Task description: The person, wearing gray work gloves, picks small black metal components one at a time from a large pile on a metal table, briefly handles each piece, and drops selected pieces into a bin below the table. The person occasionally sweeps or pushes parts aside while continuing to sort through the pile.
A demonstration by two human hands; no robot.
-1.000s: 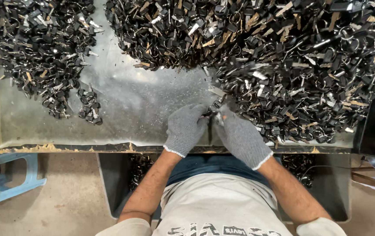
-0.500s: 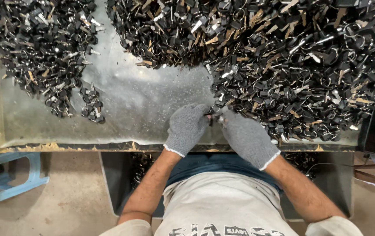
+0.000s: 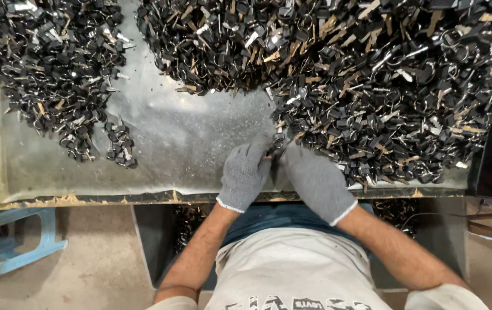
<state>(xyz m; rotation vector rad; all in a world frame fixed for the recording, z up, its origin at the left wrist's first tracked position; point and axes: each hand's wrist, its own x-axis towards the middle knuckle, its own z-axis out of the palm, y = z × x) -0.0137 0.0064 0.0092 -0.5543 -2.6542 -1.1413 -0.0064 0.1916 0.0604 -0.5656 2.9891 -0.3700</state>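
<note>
Grey-gloved left hand (image 3: 244, 175) and right hand (image 3: 316, 181) are pinching one small black-and-metal ring piece (image 3: 274, 150), fingers nearly closed. Snagging on the adjoining large heap of black and metal pieces (image 3: 372, 86) risks dragging neighbours off the metal tabletop (image 3: 183, 138).

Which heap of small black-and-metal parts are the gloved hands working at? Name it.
The large heap on the right: both hands, left hand and right hand, meet at its near edge. The smaller heap lies far left, untouched.

A small black-and-silver metal piece (image 3: 276, 148) sits pinched between both gloved fingertips, right at the edge of the big heap (image 3: 383, 80).
</note>
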